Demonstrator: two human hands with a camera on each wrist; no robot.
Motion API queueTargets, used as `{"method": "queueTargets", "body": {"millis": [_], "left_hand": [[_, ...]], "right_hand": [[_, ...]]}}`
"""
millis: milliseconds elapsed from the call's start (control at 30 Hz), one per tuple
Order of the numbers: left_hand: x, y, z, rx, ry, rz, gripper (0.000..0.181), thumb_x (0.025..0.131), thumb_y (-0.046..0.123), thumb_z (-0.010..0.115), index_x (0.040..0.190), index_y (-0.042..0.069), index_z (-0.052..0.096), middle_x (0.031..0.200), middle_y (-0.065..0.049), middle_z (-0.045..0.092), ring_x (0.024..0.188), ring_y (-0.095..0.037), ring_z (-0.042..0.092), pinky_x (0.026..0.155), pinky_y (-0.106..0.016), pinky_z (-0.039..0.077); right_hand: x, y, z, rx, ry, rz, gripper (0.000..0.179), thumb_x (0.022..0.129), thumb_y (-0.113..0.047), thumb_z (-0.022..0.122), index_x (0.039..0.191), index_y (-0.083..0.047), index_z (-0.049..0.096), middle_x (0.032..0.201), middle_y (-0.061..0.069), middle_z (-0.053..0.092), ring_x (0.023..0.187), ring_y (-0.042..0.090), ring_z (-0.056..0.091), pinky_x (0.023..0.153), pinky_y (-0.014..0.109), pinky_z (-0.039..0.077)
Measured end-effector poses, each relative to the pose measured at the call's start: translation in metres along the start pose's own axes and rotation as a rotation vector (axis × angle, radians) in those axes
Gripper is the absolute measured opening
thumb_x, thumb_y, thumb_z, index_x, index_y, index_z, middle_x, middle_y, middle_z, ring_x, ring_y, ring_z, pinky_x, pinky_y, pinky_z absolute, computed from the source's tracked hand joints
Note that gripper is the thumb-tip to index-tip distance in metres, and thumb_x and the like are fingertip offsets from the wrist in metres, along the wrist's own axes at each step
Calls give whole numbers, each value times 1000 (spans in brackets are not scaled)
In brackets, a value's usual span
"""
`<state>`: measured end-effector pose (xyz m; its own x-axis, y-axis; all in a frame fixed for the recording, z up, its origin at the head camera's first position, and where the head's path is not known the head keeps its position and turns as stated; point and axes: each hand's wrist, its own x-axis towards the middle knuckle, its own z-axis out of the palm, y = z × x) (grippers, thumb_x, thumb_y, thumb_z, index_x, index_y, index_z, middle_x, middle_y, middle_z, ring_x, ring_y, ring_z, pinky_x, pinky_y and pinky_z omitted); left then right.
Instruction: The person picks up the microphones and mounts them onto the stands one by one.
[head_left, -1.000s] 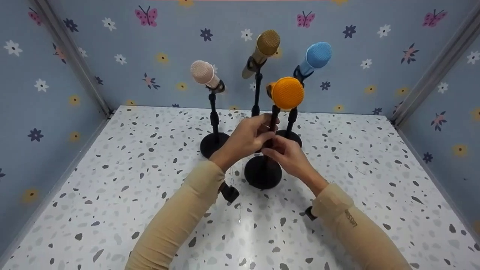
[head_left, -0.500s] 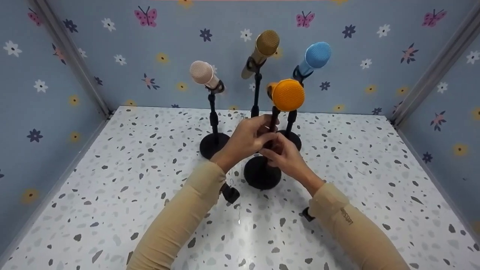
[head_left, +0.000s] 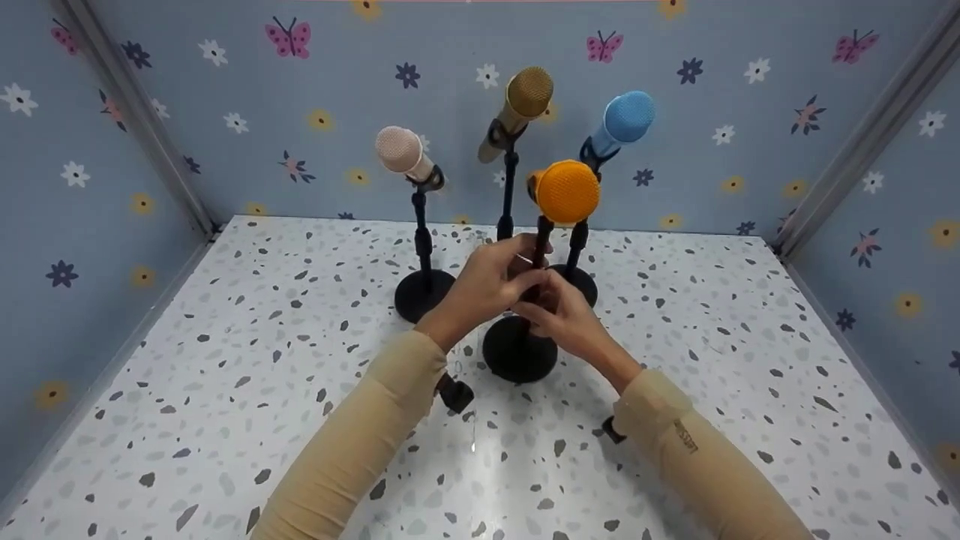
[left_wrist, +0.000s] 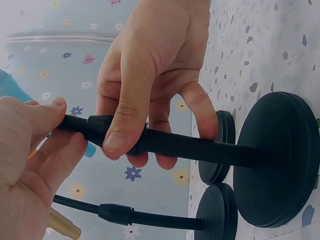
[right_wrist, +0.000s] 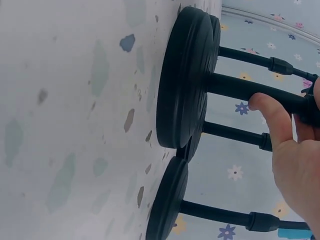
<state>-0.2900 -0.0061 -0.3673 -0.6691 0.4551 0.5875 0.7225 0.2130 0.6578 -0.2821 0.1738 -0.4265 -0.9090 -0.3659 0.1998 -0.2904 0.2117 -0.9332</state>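
Observation:
An orange microphone [head_left: 568, 192] sits in the clip of a black desk stand, whose round base [head_left: 519, 356] rests on the speckled table. My left hand [head_left: 491, 281] pinches the stand's thin upper pole between thumb and fingers. Just below it my right hand [head_left: 566, 311] grips the thicker collar [left_wrist: 100, 129], thumb across its front. In the left wrist view one finger of the right hand touches the lower pole [left_wrist: 200, 149]. The right wrist view shows this hand [right_wrist: 300, 170] at the collar; the microphone lies outside that view.
Behind stand similar black stands with a pale pink microphone [head_left: 400, 149] at left, a gold one [head_left: 529, 93] in the middle and a blue one [head_left: 628, 118] at right. Flower-patterned panels [head_left: 300, 97] enclose the table [head_left: 262, 360] at the back and both sides.
The head view has shifted slightly, so the scene sits a little lower and further left. Both hands keep their hold on the stand, with only small finger movements.

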Motion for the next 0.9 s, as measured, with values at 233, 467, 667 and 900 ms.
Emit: {"method": "queueTargets", "body": {"millis": [233,467,667,900], "left_hand": [[2,5,2,34,-2,-29,24,95,6,71,118,4,66,105,-12,72,89,-15,71,81,-24,56],[4,11,-1,28,-31,-89,25,95,5,72,118,4,65,105,-7,72,89,-14,72,82,-25,56],[0,14,-10,12,-46,-186,25,93,4,72,117,4,65,108,-7,70,93,-17,72,83,-25,56],[-13,-1,-21,174,-155,-309,25,93,15,72,114,2,69,102,-7,71,93,-21,67,85,-34,54]], "right_hand": [[0,-7,-7,-65,-12,64,44,97,-24,72,135,-11,55,117,11,67,102,31,68,80,43,60],[2,-10,-12,-109,-47,60,44,95,-22,75,133,-9,59,108,10,70,96,27,69,80,41,60],[0,-7,-21,-206,-128,39,39,93,-17,76,128,-7,62,112,6,70,98,22,69,86,36,57],[-1,-9,-32,-329,-200,94,41,93,-17,76,131,-5,65,126,13,67,112,28,67,96,40,53]]}}
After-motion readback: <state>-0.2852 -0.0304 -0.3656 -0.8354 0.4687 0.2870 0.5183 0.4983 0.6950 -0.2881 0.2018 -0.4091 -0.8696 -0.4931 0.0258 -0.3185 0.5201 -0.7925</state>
